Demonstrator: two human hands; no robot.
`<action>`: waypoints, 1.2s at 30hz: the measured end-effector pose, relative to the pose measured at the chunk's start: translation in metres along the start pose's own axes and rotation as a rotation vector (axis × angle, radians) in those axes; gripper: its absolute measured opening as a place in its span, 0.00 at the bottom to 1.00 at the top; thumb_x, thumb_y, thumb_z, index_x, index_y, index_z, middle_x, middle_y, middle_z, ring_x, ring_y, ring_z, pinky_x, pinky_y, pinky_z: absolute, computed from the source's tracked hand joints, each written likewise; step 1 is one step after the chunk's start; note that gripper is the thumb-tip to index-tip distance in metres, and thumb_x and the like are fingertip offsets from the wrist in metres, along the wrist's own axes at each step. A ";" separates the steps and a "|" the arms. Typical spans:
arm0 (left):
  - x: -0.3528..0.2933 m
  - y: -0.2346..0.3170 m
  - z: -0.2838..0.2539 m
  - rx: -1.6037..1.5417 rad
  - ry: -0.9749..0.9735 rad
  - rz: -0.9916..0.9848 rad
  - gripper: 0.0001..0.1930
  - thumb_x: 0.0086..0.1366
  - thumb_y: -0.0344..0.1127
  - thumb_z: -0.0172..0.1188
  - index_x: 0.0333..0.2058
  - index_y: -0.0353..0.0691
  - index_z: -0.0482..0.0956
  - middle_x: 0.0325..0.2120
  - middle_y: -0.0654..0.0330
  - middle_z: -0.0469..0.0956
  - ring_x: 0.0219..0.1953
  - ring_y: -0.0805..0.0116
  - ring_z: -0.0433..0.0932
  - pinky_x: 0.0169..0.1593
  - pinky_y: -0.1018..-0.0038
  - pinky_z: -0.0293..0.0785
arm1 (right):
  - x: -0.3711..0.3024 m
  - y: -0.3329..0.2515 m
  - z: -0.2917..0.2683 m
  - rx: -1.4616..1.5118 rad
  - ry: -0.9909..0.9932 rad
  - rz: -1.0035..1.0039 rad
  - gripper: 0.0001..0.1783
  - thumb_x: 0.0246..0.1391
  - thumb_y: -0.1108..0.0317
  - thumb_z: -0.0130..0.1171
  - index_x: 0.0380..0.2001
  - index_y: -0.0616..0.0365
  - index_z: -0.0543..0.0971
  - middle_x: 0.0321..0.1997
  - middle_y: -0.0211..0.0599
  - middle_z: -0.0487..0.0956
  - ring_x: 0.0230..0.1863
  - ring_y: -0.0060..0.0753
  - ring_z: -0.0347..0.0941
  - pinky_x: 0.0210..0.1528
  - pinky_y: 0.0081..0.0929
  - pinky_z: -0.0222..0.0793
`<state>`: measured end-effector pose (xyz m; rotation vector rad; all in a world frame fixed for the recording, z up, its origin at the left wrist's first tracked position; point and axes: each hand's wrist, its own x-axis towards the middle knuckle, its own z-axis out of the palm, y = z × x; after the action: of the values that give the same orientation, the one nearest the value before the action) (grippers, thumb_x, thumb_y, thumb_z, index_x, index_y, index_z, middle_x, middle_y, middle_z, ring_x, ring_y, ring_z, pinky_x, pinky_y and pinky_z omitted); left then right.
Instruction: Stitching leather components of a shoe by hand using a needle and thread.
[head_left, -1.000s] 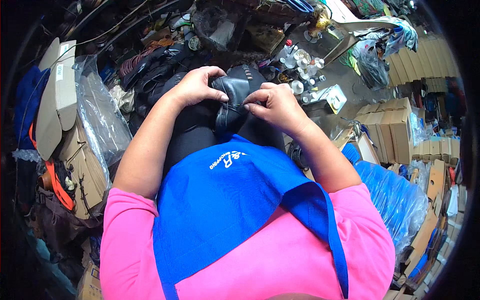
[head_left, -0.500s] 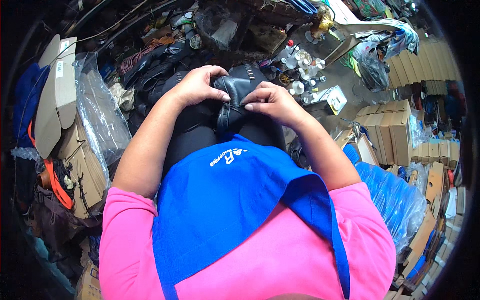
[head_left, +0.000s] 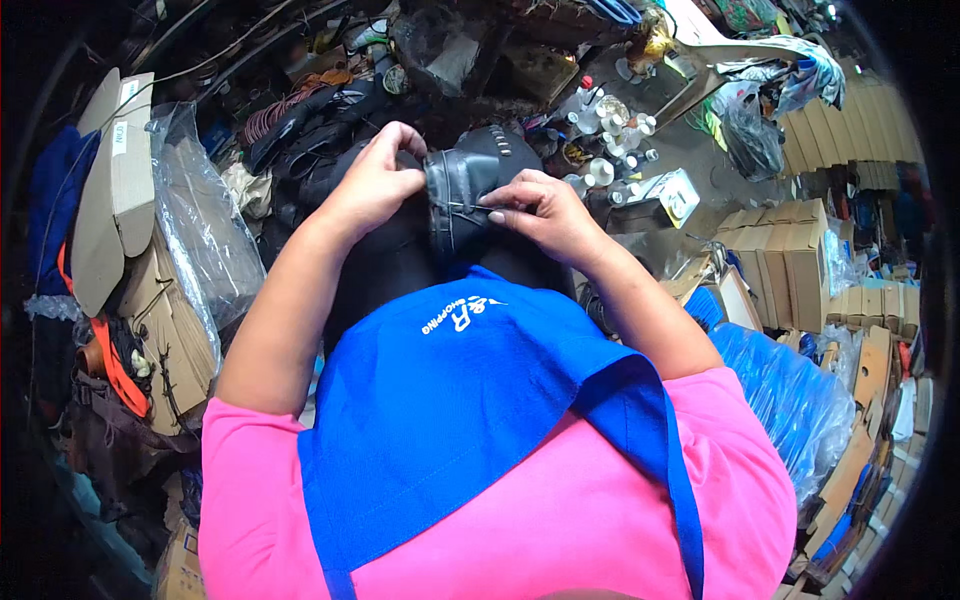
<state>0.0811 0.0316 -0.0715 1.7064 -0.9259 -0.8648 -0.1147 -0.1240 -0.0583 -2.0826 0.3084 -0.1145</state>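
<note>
A glossy black leather piece [head_left: 468, 175], shaped like part of a shoe, lies over my dark-clad legs beyond the blue apron [head_left: 440, 380]. At its left edge is my left hand [head_left: 378, 185], fingers curled and thumb bent in, the tips against that edge. What lies behind the fingers is hidden. From the right, my right hand [head_left: 540, 208] pinches a thin pale strand [head_left: 468, 205] between thumb and forefinger. This strand, a thread or a needle, runs across the leather; which of the two I cannot tell.
Several white bottles [head_left: 615, 130] stand ahead to the right, by a square white container [head_left: 672, 197]. Cardboard boxes [head_left: 775, 260] and a plastic-wrapped blue bundle [head_left: 775, 390] lie on the right. Flat cardboard [head_left: 120, 190] and clear plastic sheeting [head_left: 205, 210] are stacked left.
My left hand has shifted left, its thumb drawn off the leather's top to the edge. More of the leather's surface shows. My right hand keeps its pinch in nearly the same place.
</note>
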 end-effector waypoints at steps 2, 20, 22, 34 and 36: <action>-0.013 0.004 -0.009 -0.057 -0.056 -0.027 0.14 0.52 0.27 0.59 0.40 0.36 0.71 0.32 0.64 0.70 0.33 0.79 0.70 0.38 0.80 0.67 | -0.004 0.002 0.001 -0.089 0.052 -0.082 0.12 0.44 0.70 0.65 0.36 0.49 0.83 0.25 0.34 0.74 0.28 0.31 0.74 0.34 0.25 0.69; -0.065 0.034 -0.005 0.251 0.221 0.195 0.10 0.48 0.18 0.58 0.29 0.37 0.81 0.28 0.60 0.76 0.36 0.69 0.75 0.44 0.76 0.70 | -0.019 -0.007 0.014 -0.437 0.116 -0.294 0.16 0.45 0.67 0.63 0.41 0.48 0.80 0.26 0.30 0.71 0.34 0.32 0.68 0.43 0.30 0.58; -0.064 0.037 -0.004 0.397 0.239 0.299 0.10 0.47 0.19 0.59 0.29 0.38 0.81 0.28 0.60 0.77 0.37 0.67 0.74 0.44 0.74 0.70 | -0.017 -0.006 0.013 -0.438 0.118 -0.288 0.16 0.45 0.68 0.63 0.40 0.48 0.80 0.26 0.31 0.71 0.34 0.33 0.69 0.42 0.30 0.59; -0.049 0.025 0.005 0.612 0.126 0.459 0.10 0.48 0.26 0.64 0.31 0.48 0.83 0.23 0.63 0.67 0.33 0.63 0.67 0.40 0.69 0.64 | 0.006 0.003 -0.004 0.012 -0.149 0.006 0.10 0.53 0.72 0.57 0.39 0.52 0.81 0.32 0.30 0.73 0.40 0.27 0.68 0.46 0.24 0.64; -0.048 0.026 0.006 0.618 0.110 0.453 0.10 0.47 0.27 0.65 0.31 0.48 0.83 0.23 0.63 0.66 0.33 0.64 0.67 0.40 0.68 0.63 | 0.007 0.003 -0.004 0.024 -0.154 0.019 0.10 0.53 0.72 0.57 0.39 0.52 0.81 0.32 0.29 0.73 0.40 0.26 0.68 0.46 0.24 0.64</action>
<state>0.0491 0.0650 -0.0427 1.9051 -1.5330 -0.1813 -0.1093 -0.1307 -0.0588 -2.0508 0.2317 0.0536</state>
